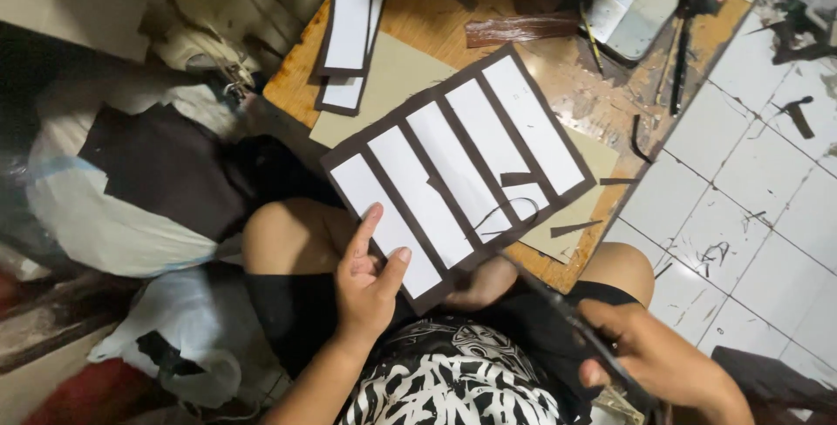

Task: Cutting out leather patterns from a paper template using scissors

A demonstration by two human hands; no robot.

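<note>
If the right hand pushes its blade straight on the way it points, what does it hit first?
Probably the dark sheet with white strips, at its near edge: the right hand aims its blade up-left there. Depth is unclear.

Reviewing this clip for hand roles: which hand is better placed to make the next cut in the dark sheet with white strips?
Probably the right hand: it holds the scissors, blades pointing at the dark sheet. The left hand grips the sheet's near edge.

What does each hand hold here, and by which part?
The left hand pinches the dark sheet with white strips at its near corner. The right hand grips a thin dark tool at its rear end.
</note>
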